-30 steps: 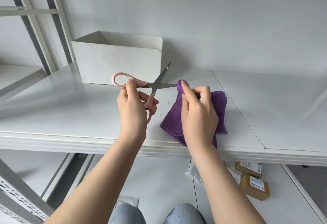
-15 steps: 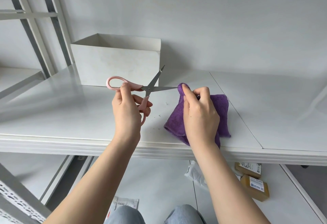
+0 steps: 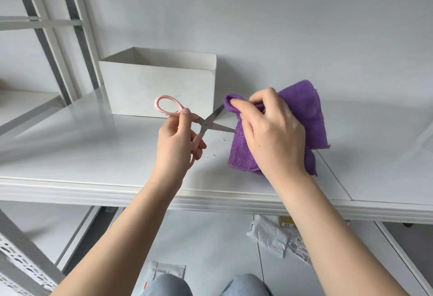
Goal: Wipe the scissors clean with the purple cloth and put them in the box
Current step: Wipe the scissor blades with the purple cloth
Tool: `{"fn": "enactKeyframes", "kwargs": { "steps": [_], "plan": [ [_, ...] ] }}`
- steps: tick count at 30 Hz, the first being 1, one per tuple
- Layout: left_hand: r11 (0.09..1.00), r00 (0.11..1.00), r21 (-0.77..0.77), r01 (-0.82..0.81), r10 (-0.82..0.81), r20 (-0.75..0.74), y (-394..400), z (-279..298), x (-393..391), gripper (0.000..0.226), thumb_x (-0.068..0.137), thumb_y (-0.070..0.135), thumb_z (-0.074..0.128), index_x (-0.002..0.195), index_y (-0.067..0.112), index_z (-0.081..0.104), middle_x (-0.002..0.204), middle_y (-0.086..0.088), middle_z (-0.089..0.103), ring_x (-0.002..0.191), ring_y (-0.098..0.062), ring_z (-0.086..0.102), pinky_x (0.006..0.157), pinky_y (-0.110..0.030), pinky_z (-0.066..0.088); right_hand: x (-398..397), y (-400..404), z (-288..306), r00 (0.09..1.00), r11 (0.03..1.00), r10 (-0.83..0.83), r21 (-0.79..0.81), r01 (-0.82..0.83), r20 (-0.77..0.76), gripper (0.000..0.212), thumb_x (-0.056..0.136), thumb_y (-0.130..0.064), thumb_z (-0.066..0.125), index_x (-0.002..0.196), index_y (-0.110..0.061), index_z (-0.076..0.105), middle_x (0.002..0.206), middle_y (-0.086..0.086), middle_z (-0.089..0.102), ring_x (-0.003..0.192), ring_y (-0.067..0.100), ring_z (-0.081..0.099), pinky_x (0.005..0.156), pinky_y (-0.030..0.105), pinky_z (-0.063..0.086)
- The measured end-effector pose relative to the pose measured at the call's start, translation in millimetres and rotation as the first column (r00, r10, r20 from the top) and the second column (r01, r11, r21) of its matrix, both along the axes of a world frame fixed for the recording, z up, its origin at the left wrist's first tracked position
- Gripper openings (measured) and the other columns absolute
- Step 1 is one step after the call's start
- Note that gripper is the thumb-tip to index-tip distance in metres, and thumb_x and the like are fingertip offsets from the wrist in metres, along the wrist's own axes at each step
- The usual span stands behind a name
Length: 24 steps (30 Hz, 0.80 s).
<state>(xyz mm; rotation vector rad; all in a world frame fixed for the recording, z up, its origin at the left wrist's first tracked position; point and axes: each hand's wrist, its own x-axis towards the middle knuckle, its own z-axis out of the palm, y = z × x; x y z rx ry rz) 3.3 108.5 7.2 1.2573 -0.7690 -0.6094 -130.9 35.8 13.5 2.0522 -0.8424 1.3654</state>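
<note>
My left hand [image 3: 175, 146] grips the pink handles of the scissors [image 3: 206, 123], held above the white shelf with the blades spread apart and pointing right. My right hand [image 3: 269, 132] holds the purple cloth [image 3: 309, 113] and pinches a fold of it over the tip of the upper blade; the lower blade's tip touches the cloth's hanging edge. The open white box [image 3: 161, 85] stands on the shelf just behind the scissors, its inside hidden from here.
The white shelf [image 3: 93, 155] runs left and right, with a seam at the right [image 3: 332, 174]. A metal rack frame [image 3: 70, 26] rises at the left. Below lie plastic packets [image 3: 269, 235] and papers; small crumbs dot the shelf.
My right hand lifted the cloth and moved it from the lower blade up onto the upper blade's tip. The scissors stayed spread in my left hand.
</note>
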Motion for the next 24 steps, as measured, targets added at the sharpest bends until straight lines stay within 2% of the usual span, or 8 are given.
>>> {"fn": "enactKeyframes", "kwargs": {
  "steps": [3, 7, 10, 15, 19, 24],
  "plan": [
    [1.0, 0.999, -0.016, 0.017, -0.017, 0.031, 0.1, 0.4, -1.8, 0.029, 0.102, 0.034, 0.04, 0.09, 0.012, 0.055, 0.055, -0.01, 0.05, 0.033, -0.009, 0.044, 0.036, -0.013, 0.032, 2.7, 0.9, -1.2, 0.984, 1.0, 0.021, -0.012, -0.023, -0.174, 0.02, 0.089, -0.009, 0.064, 0.101, -0.023, 0.071, 0.088, 0.002, 0.06, 0.071, 0.021, 0.057, 0.042, 0.03, 0.043],
    [0.999, 0.998, -0.021, 0.024, -0.023, 0.059, -2.0, -2.3, -2.0, 0.025, 0.1, 0.03, 0.047, 0.088, 0.009, 0.055, 0.042, 0.005, 0.048, 0.043, -0.017, 0.045, 0.04, -0.019, 0.036, 3.2, 3.1, -9.4, 0.962, 0.998, 0.042, -0.03, -0.052, -0.271, 0.024, 0.085, -0.008, 0.069, 0.103, -0.023, 0.07, 0.089, 0.002, 0.059, 0.071, 0.02, 0.056, 0.047, 0.029, 0.042],
    [0.999, 0.996, -0.015, 0.046, -0.045, 0.073, -2.9, -4.0, -1.9, 0.024, 0.099, 0.028, 0.049, 0.084, 0.01, 0.055, 0.041, 0.007, 0.046, 0.048, -0.02, 0.044, 0.041, -0.02, 0.035, 3.7, 2.8, -13.8, 0.962, 0.997, 0.056, -0.031, -0.067, -0.268, 0.023, 0.088, -0.01, 0.067, 0.107, -0.023, 0.07, 0.089, 0.002, 0.059, 0.073, 0.021, 0.056, 0.05, 0.029, 0.043],
    [0.997, 0.994, -0.026, 0.072, -0.069, 0.088, -1.4, -3.8, -1.7, 0.024, 0.099, 0.027, 0.049, 0.089, 0.007, 0.058, 0.042, 0.006, 0.045, 0.042, -0.015, 0.044, 0.039, -0.017, 0.034, 1.8, 0.1, -19.6, 0.971, 0.997, 0.034, -0.065, -0.051, -0.235, 0.027, 0.09, -0.01, 0.065, 0.114, -0.023, 0.07, 0.09, 0.003, 0.061, 0.072, 0.021, 0.057, 0.049, 0.029, 0.043],
    [0.997, 0.994, -0.012, 0.071, -0.07, 0.086, -1.2, -5.0, -4.1, 0.024, 0.099, 0.029, 0.048, 0.09, 0.009, 0.059, 0.042, 0.005, 0.046, 0.037, -0.013, 0.041, 0.037, -0.014, 0.03, -0.1, -5.3, -15.0, 0.989, 1.0, -0.003, -0.013, 0.001, -0.147, 0.028, 0.087, -0.007, 0.067, 0.11, -0.021, 0.071, 0.089, 0.005, 0.06, 0.07, 0.023, 0.057, 0.043, 0.031, 0.045],
    [0.998, 0.995, 0.002, 0.055, -0.055, 0.08, -2.6, -7.9, -1.9, 0.024, 0.099, 0.028, 0.048, 0.088, 0.01, 0.059, 0.039, 0.007, 0.045, 0.044, -0.018, 0.044, 0.042, -0.022, 0.033, 4.9, 4.5, -21.8, 0.964, 0.996, 0.044, -0.06, -0.062, -0.263, 0.022, 0.095, -0.012, 0.058, 0.109, -0.021, 0.071, 0.086, 0.003, 0.06, 0.07, 0.021, 0.056, 0.044, 0.03, 0.043]
  ]
}}
